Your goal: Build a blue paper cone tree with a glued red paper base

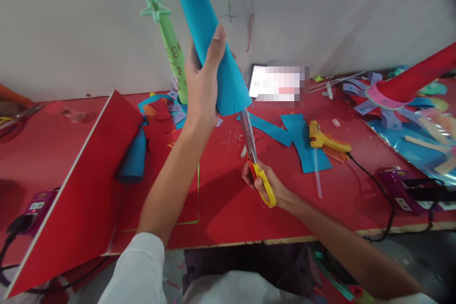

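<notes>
A rolled blue paper cone point(199, 14) is held up at a slant, its wide end low and to the right. My left hand point(206, 71) wraps round it near that wide end, thumb on the near side. Scissors point(262, 183) with yellow and red handles are in my right hand point(269, 180), fingers through the loops. Their blades point up and the tips touch the rim of the cone, where short slits seem to show. How far the blades are apart I cannot tell.
A yellow glue gun point(327, 140) lies on blue paper scraps point(306, 152) at the right. Behind my left arm stands a green paper cone point(173, 52) topped by a star. A red board point(78, 190) stands upright at the left. A phone point(258, 80) leans against the wall.
</notes>
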Action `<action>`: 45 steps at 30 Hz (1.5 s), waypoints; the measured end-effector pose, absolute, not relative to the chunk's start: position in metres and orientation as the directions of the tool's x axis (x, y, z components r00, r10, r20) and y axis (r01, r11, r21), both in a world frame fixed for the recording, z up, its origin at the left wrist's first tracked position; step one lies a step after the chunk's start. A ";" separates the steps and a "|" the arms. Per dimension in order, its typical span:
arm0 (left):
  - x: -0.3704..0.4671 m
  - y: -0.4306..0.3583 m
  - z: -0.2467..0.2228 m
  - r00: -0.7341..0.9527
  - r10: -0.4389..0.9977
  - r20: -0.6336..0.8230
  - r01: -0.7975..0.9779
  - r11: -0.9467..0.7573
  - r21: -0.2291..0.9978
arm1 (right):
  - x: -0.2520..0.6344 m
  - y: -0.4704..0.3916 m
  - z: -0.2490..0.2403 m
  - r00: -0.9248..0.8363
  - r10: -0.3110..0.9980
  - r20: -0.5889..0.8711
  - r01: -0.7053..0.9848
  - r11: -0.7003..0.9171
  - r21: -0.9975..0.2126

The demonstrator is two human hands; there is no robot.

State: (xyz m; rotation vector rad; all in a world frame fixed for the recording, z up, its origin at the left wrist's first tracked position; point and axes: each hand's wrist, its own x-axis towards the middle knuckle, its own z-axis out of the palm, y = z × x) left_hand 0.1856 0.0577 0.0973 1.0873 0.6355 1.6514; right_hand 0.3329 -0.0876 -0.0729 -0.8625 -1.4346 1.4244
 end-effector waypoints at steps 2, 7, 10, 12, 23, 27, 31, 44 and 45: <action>0.185 0.057 0.097 -0.081 0.925 0.371 -0.451 -0.366 0.814 | 0.333 -0.087 -0.074 -0.344 0.933 0.109 -0.092 0.082 -0.992; 0.188 0.054 0.093 -0.070 0.892 0.446 -0.413 -0.433 0.802 | 0.335 -0.087 -0.074 -0.309 0.948 0.072 -0.075 0.052 -0.996; 0.191 0.052 0.093 -0.089 0.890 0.448 -0.389 -0.445 0.807 | 0.335 -0.087 -0.072 -0.304 0.950 0.069 -0.087 0.044 -0.995; 0.192 0.050 0.094 -0.116 0.896 0.429 -0.385 -0.439 0.812 | 0.334 -0.086 -0.072 -0.308 0.948 0.077 -0.115 0.043 -0.992; 0.192 0.048 0.095 -0.097 0.912 0.398 -0.333 -0.406 0.851 | 0.332 -0.086 -0.086 -0.239 0.970 0.042 -0.224 -0.013 -0.974; 0.194 0.046 0.096 -0.095 0.916 0.390 -0.328 -0.398 0.857 | 0.330 -0.086 -0.083 -0.222 0.975 -0.006 -0.249 -0.063 -0.966; 0.194 0.046 0.095 -0.083 0.900 0.428 -0.368 -0.426 0.826 | 0.331 -0.087 -0.080 -0.227 0.972 -0.065 -0.221 -0.117 -0.968; 0.194 0.048 0.093 -0.113 0.890 0.443 -0.398 -0.448 0.800 | 0.329 -0.087 -0.076 -0.217 0.963 -0.157 -0.277 -0.215 -0.936; 0.194 0.049 0.092 -0.117 0.896 0.428 -0.392 -0.438 0.809 | 0.329 -0.087 -0.075 -0.217 0.964 -0.155 -0.268 -0.212 -0.940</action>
